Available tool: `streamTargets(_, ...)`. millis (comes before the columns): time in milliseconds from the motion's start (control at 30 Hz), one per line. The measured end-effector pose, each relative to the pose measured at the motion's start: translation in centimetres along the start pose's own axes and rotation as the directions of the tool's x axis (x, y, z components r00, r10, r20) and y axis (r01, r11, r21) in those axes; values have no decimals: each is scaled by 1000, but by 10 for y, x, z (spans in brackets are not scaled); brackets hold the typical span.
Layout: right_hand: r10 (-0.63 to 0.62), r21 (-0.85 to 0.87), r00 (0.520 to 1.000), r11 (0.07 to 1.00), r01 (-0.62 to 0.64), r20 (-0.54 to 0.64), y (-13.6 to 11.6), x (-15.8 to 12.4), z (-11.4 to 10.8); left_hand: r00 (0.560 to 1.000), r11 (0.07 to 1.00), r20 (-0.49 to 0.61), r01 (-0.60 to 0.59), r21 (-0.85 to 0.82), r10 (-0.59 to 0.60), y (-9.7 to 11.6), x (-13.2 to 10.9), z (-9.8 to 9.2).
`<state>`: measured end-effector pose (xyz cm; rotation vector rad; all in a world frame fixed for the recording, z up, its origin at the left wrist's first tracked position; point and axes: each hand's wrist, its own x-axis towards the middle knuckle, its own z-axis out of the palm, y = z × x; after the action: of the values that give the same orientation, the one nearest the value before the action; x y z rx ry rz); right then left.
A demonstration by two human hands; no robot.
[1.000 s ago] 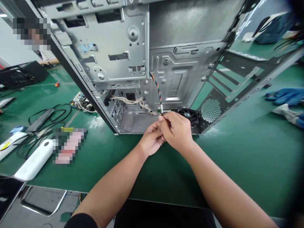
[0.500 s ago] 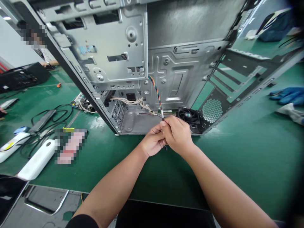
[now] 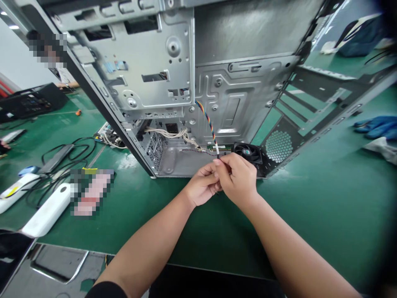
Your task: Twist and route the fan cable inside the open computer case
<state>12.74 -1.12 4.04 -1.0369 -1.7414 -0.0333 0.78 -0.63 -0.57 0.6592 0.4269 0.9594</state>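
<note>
A twisted multicoloured cable (image 3: 208, 119) comes out from behind the drive cage of an open computer case (image 3: 229, 76) and runs down to my fingers. My right hand (image 3: 237, 176) pinches it just below a white sleeve. Close beside it, my left hand (image 3: 203, 184) has its fingers curled around the cable's lower end, most of which the hands hide. Behind my right hand a black cooling fan (image 3: 247, 152) lies on the case floor. Beige wires (image 3: 169, 132) hang to the left inside the case.
On the green table (image 3: 139, 219) to the left lie black cords (image 3: 52, 178), a white oblong device (image 3: 49, 213) and a circuit board with wires (image 3: 108, 134). Blue gloves (image 3: 378, 125) rest at the right. Another person's arm (image 3: 70, 85) shows at the far left, near a black case (image 3: 34, 101).
Both hands have shifted slightly right with the cable, which now slants more. The grip stays much the same, and the dangling end below the hands shows less.
</note>
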Motion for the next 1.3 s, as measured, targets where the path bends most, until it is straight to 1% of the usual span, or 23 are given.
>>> streamTargets(133,21,10,998,1000,-22,60,0,0,-1,1000,1000,12,20,-16,-20,-2,2,1)
streamTargets(233,21,5,997,1000,-22,79,0,0,-2,999,1000,32,15,-21,-14,-2,2,2)
streamTargets(333,24,-2,997,1000,-24,71,1,0,-2,1000,1000,31,4,-22,-4,-1,2,3)
streamTargets(467,17,-7,1000,1000,-16,14,2,-1,-3,1000,1000,-21,13,-13,-13,-1,2,3)
streamTargets(533,12,-4,1000,1000,-12,1,3,-1,-3,1000,1000,-25,13,-10,-13,-2,2,3)
streamTargets(633,26,2,1000,1000,-26,13,3,-1,-2,1000,1000,-14,13,3,-13,-1,2,4)
streamTargets(733,41,7,998,999,-42,49,2,0,-2,999,999,-3,32,15,-32,-1,1,5)
streamTargets(867,19,0,997,1000,-19,80,2,0,-3,999,999,12,39,-10,-38,-1,0,6)
streamTargets(1033,-5,-14,1000,1000,6,28,4,-1,-4,1000,1000,-21,9,-12,-10,-2,1,5)
streamTargets(1167,13,-38,999,999,-15,-36,5,-2,-3,1000,1000,-17,6,30,-5,-2,2,6)
streamTargets(1300,38,-39,998,998,-39,-47,3,-2,-3,1000,999,-23,16,35,-15,-2,3,6)
